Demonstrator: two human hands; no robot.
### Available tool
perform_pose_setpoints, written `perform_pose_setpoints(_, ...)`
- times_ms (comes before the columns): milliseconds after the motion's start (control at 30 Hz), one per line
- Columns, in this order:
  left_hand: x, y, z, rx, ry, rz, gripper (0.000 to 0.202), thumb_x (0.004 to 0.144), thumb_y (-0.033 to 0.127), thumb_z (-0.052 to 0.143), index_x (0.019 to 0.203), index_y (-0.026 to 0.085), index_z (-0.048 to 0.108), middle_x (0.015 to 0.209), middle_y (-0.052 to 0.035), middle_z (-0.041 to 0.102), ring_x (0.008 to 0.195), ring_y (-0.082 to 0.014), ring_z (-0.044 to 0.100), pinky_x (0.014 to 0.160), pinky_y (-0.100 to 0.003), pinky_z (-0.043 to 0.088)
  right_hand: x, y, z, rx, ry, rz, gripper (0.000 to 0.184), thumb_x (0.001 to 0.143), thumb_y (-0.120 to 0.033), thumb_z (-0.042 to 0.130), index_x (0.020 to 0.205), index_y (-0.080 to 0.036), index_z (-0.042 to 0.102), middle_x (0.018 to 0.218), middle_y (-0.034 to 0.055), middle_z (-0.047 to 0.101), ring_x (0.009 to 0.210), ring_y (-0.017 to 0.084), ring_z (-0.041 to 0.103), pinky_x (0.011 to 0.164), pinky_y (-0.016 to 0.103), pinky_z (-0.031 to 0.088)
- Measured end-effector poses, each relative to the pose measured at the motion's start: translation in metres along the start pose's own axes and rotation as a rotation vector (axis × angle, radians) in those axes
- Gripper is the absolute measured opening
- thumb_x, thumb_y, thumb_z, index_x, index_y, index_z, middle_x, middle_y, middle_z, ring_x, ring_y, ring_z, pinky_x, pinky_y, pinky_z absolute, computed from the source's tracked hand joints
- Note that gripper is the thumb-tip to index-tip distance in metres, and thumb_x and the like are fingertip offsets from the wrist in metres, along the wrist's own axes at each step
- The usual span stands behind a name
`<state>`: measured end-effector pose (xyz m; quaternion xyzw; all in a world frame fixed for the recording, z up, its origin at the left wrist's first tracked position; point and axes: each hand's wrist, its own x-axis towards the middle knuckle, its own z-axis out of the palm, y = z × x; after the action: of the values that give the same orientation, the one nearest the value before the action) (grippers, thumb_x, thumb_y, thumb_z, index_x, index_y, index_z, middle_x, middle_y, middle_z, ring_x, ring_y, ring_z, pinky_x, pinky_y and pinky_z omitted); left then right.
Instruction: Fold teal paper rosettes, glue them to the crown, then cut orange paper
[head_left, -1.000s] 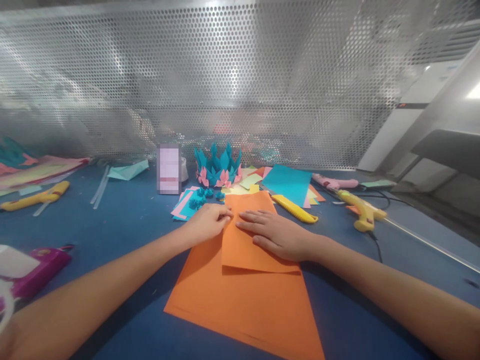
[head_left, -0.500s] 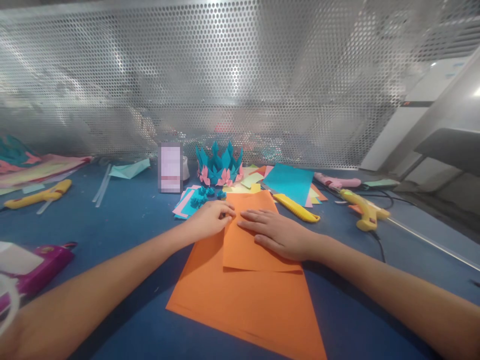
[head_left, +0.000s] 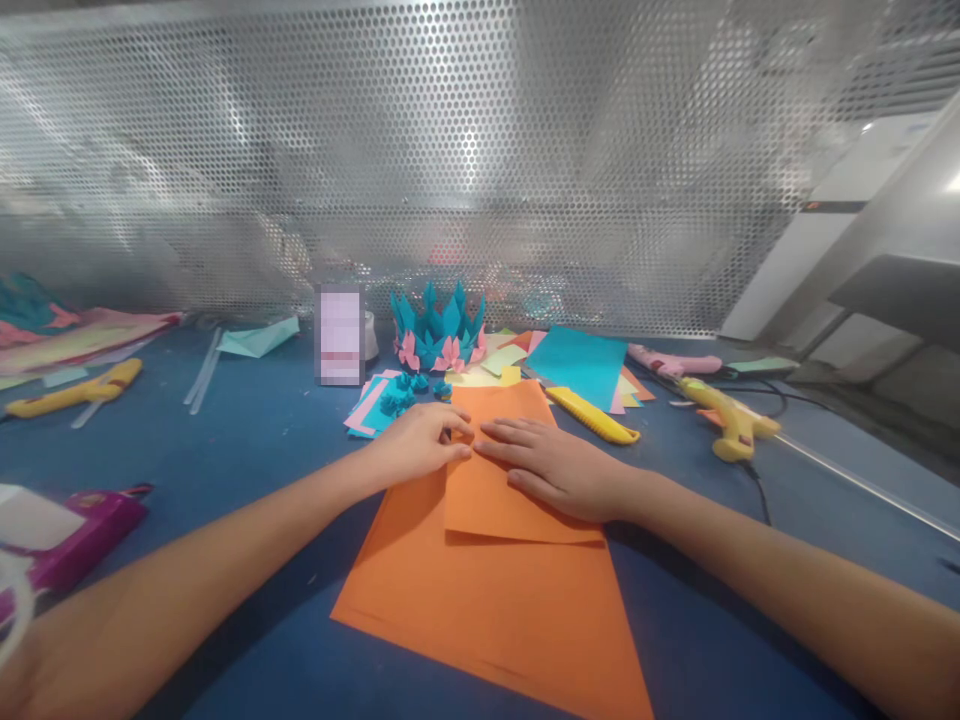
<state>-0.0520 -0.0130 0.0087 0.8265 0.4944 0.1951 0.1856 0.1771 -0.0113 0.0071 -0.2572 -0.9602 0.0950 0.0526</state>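
A smaller rectangular piece of orange paper (head_left: pixel 510 505), perhaps a folded-over layer, lies on a larger orange sheet (head_left: pixel 487 610). My right hand (head_left: pixel 559 465) lies flat across the smaller piece with its fingers stretched out to the left. At the left edge of that piece rests my left hand (head_left: pixel 420 440). Its fingers are bent, and the thumb stands apart from the index finger, with the tips touching the paper. Whether the far end of the smaller piece joins the sheet below is hidden under the hands.
A blue paper crown with pink flowers (head_left: pixel 439 330) stands behind. Nearby are small blue paper pieces (head_left: pixel 401 395), a yellow utility knife (head_left: pixel 592 415) and blue paper (head_left: pixel 577 365). A yellow glue gun (head_left: pixel 731 420) is at right, a phone (head_left: pixel 340 335) upright at back, a magenta object (head_left: pixel 94 535) at left.
My left thumb has stretched out a little along the paper, away from the index finger. My right hand and the orange sheets look nearly unmoved.
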Motion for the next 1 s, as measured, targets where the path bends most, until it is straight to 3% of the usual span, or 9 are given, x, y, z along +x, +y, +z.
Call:
perform_pose_setpoints(467,-0.004,0.007,-0.003,0.087,0.001,0.053,0.016,0.080,0.023,0.057,0.089,0.021,0.071,0.108,-0.0026,0.067,0.078,-0.0146,0.063,0.072,-0.024,0.046,0.002,-0.007,0.001,0.020,0.046,0.019,0.047,0.094,-0.039,0.034,0.137,-0.022,0.041,0.145,0.0093,0.036,0.133,0.026,0.031,0.108,0.046,0.024)
perform_pose_setpoints(700,-0.007,0.010,0.000,0.190,-0.007,0.125,0.020,0.085,0.017,0.049,0.087,0.019,0.069,0.099,-0.0041,0.068,0.090,-0.0183,0.062,0.078,-0.027,0.045,0.001,-0.007,0.002,0.034,0.075,0.021,0.047,0.094,-0.039,0.035,0.137,-0.023,0.041,0.145,0.0101,0.037,0.133,0.027,0.032,0.107,0.047,0.025)
perform_pose_setpoints(867,-0.012,0.016,0.006,0.351,0.002,0.162,0.024,0.089,0.014,0.040,0.091,0.016,0.064,0.094,-0.0074,0.064,0.090,-0.0211,0.059,0.080,-0.034,0.045,0.001,-0.007,0.003,0.011,0.079,0.007,0.046,0.094,-0.038,0.034,0.137,-0.023,0.040,0.143,0.0107,0.039,0.132,0.027,0.033,0.106,0.048,0.025)
perform_pose_setpoints(1000,-0.014,0.021,0.017,0.316,0.033,0.230,0.027,0.089,0.008,0.036,0.107,0.014,0.055,0.104,-0.0092,0.060,0.097,-0.0203,0.054,0.085,-0.034,0.043,-0.002,-0.008,0.006,0.080,0.140,0.084,0.046,0.090,-0.038,0.042,0.132,-0.019,0.041,0.139,0.0123,0.043,0.127,0.025,0.039,0.104,0.045,0.030)
